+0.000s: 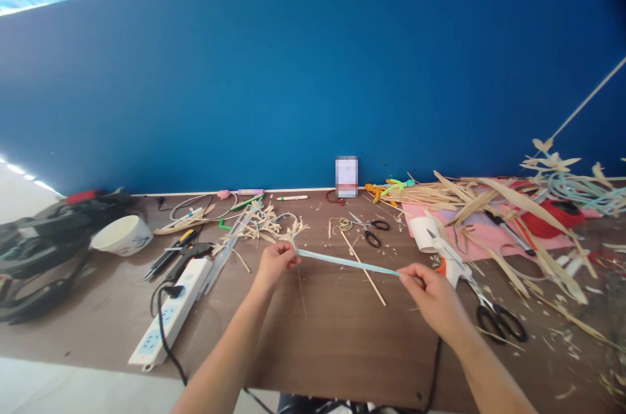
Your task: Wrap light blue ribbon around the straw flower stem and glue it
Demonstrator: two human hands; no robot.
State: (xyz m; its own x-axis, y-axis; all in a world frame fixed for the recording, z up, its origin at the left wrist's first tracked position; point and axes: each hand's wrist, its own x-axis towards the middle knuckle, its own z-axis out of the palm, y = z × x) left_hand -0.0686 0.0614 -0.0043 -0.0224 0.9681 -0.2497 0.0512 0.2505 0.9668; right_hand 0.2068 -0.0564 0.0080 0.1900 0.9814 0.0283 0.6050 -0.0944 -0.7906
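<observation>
A thin light-blue strip point(345, 262) is stretched between my two hands over the brown table point(337, 336). My left hand point(274, 264) pinches its left end, where the strip bends upward. My right hand point(430, 290) pinches the right end. A thin wooden stick point(364, 268) lies on the table under the strip. Small scissors point(369, 229) rest just beyond it.
A white power strip point(171, 310) with a black cable, pliers point(169, 254) and a white bowl point(122, 235) lie at the left. A glue gun point(447, 254), large scissors point(493, 313), dried leaf strips point(493, 202) and a red object point(552, 218) crowd the right. A blue wall point(313, 75) stands behind.
</observation>
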